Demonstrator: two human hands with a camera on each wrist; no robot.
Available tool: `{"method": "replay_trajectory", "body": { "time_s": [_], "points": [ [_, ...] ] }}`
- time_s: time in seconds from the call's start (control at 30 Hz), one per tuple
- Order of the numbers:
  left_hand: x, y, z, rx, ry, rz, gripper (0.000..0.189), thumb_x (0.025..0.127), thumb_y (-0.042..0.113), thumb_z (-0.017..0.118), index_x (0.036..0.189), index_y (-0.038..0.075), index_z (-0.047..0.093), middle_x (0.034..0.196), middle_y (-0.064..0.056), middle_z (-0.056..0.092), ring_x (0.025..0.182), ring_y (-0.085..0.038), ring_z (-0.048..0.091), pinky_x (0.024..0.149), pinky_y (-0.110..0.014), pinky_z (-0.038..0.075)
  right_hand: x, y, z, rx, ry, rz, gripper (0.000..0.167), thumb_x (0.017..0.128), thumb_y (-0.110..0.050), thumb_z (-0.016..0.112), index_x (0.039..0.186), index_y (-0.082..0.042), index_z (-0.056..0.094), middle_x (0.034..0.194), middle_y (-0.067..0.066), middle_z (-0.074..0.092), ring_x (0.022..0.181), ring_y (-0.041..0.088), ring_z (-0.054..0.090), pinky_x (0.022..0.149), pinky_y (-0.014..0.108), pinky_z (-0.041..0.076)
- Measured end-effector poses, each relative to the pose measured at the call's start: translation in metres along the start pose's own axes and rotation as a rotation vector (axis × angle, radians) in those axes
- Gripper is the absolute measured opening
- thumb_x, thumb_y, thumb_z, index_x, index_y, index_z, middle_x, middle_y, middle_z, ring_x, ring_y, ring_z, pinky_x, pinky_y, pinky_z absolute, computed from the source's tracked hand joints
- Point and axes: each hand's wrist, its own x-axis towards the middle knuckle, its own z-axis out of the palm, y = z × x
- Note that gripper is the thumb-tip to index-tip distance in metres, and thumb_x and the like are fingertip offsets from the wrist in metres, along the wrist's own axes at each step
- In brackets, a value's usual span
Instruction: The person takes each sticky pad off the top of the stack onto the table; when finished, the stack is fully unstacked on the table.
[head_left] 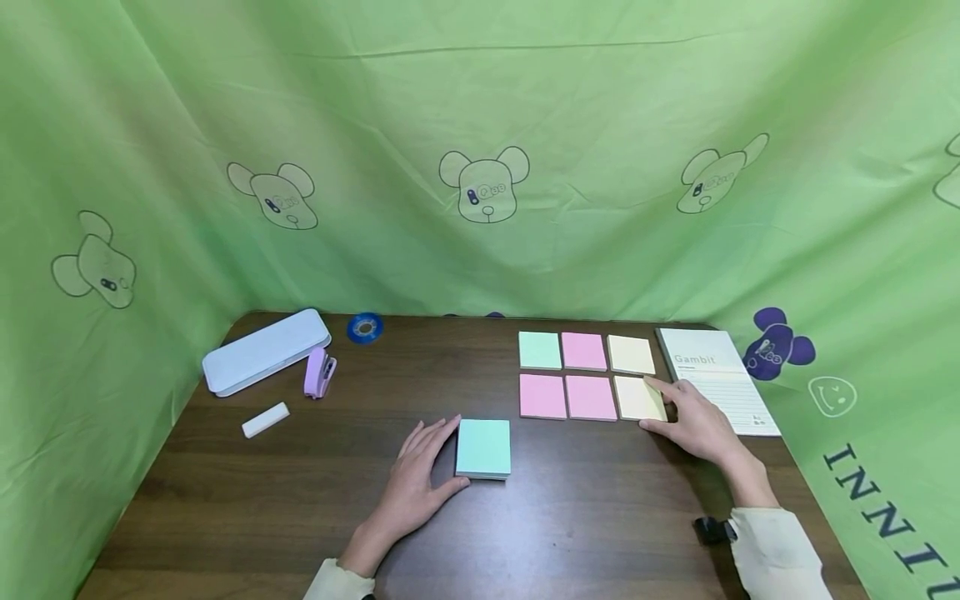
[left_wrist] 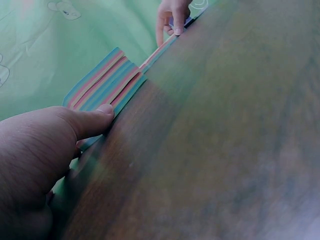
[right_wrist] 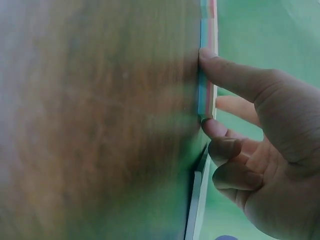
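A tall stack of sticky notes (head_left: pixel 483 450), green on top, stands at the table's front middle. My left hand (head_left: pixel 412 492) holds its left side, with the thumb at the near corner and fingers at the far one. Colored layers of the stack (left_wrist: pixel 107 82) show in the left wrist view. At the right, my right hand (head_left: pixel 697 421) pinches a pale yellow sticky note pad (head_left: pixel 637 398) between thumb and index finger. That pad ends the near row, beside two pink pads (head_left: pixel 591 397). Behind lie a green pad (head_left: pixel 540 351), a pink pad (head_left: pixel 584 352) and a cream pad (head_left: pixel 631 355).
A white notepad (head_left: pixel 723 387) lies right of the rows, close to my right hand. On the left are a pale case (head_left: pixel 266 352), a purple stapler (head_left: pixel 318 373), a white eraser-like block (head_left: pixel 266 420) and a blue tape roll (head_left: pixel 365 328). Green curtain (head_left: pixel 480 275) surrounds the wooden table.
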Motion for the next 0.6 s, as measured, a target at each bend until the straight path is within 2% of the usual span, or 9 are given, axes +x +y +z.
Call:
{"method": "replay_trajectory", "body": {
  "time_s": [0.2, 0.37, 0.6],
  "points": [
    [-0.001, 0.001, 0.001, 0.032, 0.027, 0.029, 0.094, 0.09, 0.025, 0.094, 0.17, 0.014, 0.046, 0.167, -0.008, 0.056, 0.153, -0.037, 0.051, 0.133, -0.066, 0.026, -0.004, -0.003, 0.001, -0.003, 0.037, 0.002, 0.084, 0.09, -0.035, 0.094, 0.156, 0.002, 0.056, 0.108, 0.017, 0.065, 0.087, 0.029, 0.064, 0.066, 0.05, 0.055],
    [-0.001, 0.0, 0.002, 0.043, 0.049, 0.053, 0.094, 0.089, 0.025, 0.095, 0.169, 0.012, 0.047, 0.167, -0.008, 0.056, 0.152, -0.037, 0.052, 0.13, -0.069, 0.029, -0.011, -0.011, 0.002, -0.002, 0.106, 0.003, 0.076, 0.093, -0.031, 0.091, 0.154, 0.001, 0.059, 0.105, 0.012, 0.064, 0.079, 0.021, 0.056, 0.062, 0.041, 0.05],
    [0.001, 0.001, 0.002, 0.032, 0.026, 0.023, 0.094, 0.09, 0.023, 0.095, 0.169, 0.006, 0.046, 0.166, -0.013, 0.056, 0.154, -0.036, 0.05, 0.134, -0.064, 0.026, -0.021, -0.035, 0.01, 0.029, 0.212, -0.099, 0.063, 0.094, -0.022, 0.09, 0.148, -0.003, 0.066, 0.095, 0.001, 0.061, 0.069, 0.007, 0.044, 0.058, 0.029, 0.039]
  ]
}}
